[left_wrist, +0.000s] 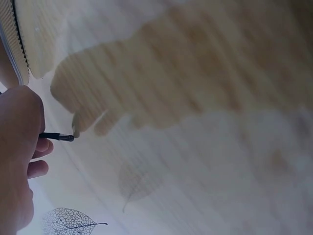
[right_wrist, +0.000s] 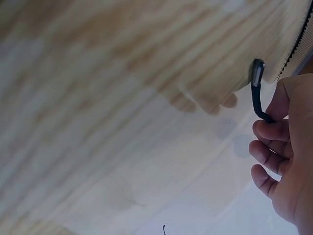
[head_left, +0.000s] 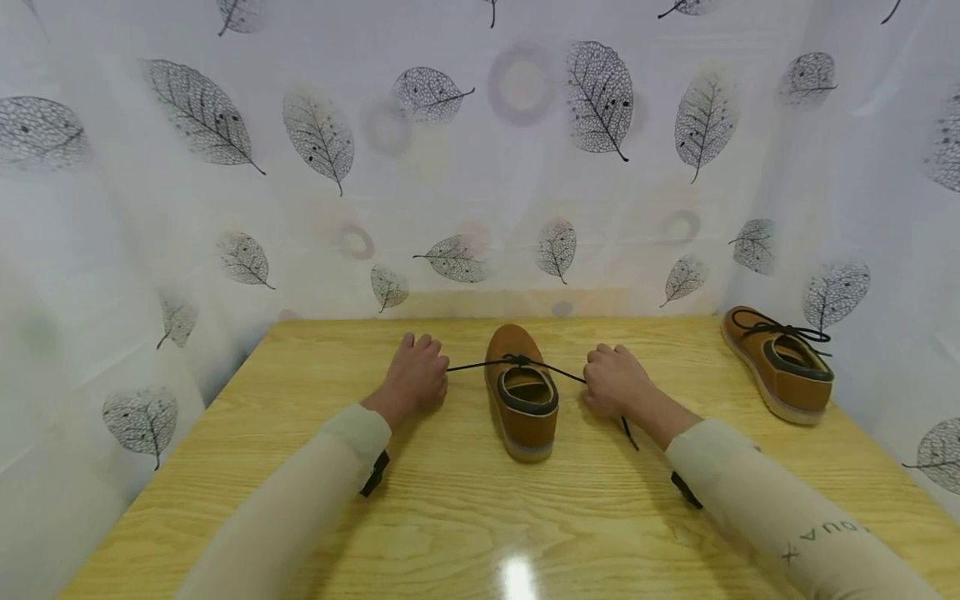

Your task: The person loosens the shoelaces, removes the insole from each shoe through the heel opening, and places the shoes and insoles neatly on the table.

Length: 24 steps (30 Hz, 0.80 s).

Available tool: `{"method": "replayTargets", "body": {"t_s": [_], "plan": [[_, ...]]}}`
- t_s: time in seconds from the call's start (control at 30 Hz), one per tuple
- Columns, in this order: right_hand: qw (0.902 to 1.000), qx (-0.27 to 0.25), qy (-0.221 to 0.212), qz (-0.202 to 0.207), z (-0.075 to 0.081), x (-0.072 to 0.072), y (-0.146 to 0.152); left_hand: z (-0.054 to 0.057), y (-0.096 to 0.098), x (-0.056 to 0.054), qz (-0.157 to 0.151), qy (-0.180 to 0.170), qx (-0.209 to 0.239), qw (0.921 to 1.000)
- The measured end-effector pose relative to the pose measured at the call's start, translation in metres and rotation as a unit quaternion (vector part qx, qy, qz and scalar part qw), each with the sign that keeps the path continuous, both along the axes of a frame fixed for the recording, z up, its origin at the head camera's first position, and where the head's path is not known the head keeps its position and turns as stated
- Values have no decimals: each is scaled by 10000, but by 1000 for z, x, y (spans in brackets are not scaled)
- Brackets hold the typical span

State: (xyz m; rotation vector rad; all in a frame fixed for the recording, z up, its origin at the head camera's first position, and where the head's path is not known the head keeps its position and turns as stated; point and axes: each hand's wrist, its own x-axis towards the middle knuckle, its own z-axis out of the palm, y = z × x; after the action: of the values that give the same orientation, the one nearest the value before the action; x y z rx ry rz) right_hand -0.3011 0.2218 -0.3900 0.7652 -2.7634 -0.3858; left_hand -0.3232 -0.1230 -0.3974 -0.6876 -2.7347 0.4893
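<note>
A brown shoe [head_left: 527,427] stands on the table in the head view, its toe pointing away and its heel towards me. Its black shoelace [head_left: 468,367] crosses at a knot over the tongue and runs out taut to both sides. My left hand [head_left: 418,373] grips the left lace, and in the left wrist view the lace's tip [left_wrist: 57,136] pokes out past the fingers. To the shoe's right, my right hand [head_left: 617,382] pinches the other lace. Its loose end [right_wrist: 256,93] sticks out beyond the thumb in the right wrist view.
The matching brown shoe [head_left: 801,390], its lace tied in a bow, stands near the table's right edge. The glossy wooden table [head_left: 450,517] reflects light at the front. A white curtain with leaf prints [head_left: 450,192] hangs behind the table and along its sides.
</note>
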Motion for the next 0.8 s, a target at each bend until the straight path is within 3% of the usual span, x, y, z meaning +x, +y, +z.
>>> {"method": "replayTargets", "body": {"t_s": [0.5, 0.67, 0.8], "plan": [[9997, -49, -94, -201, 1, 0, 2, -1, -2, 0, 63, 96, -12, 9999], [9987, 43, -315, -405, 2, -1, 6, -1, -7, -1, 54, -56, -32, 10000], [9957, 242, -539, -716, -1, -4, 17, -1, -19, 0, 273, -155, -49, 9995]]}}
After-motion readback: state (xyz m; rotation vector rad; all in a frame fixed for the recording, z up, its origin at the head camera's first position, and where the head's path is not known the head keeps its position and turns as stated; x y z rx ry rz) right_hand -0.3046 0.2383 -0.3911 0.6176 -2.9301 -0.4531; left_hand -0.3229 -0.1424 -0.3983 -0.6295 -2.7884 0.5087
